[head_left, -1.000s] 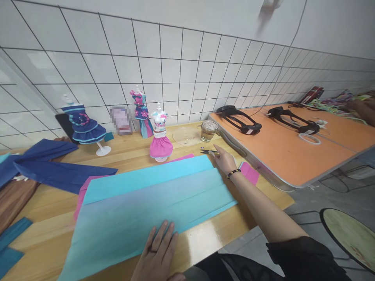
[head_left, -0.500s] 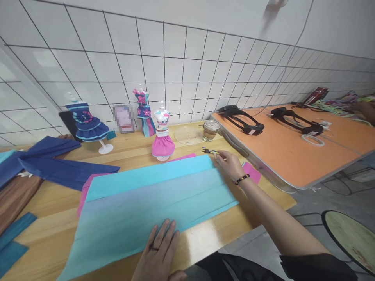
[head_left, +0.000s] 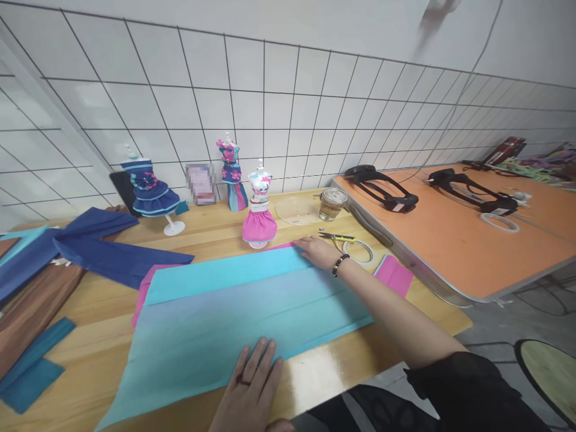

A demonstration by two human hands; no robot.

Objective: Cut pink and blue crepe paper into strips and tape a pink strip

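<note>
A large sheet of light blue fabric lies spread on the wooden table, a brighter blue strip running along its far side. Pink fabric peeks out from under its left and far edges. My left hand rests flat on the near edge, fingers extended, a dark ring on one. At the far right edge of the sheet, my right hand lies with its fingers stretched out over the fabric. Just beyond it are a dark-tipped tool with yellow parts, perhaps small scissors, and a roll of tape.
Three dressed mini mannequins, one in a pink skirt, stand towards the wall beside a glass cup. Navy fabric and brown fabric lie left, folded pink fabric right. An orange table adjoins.
My right hand has left the dark-tipped tool and moved left onto the fabric's far edge. The tape roll is now uncovered. My left hand stays on the near edge; the view has shifted slightly.
</note>
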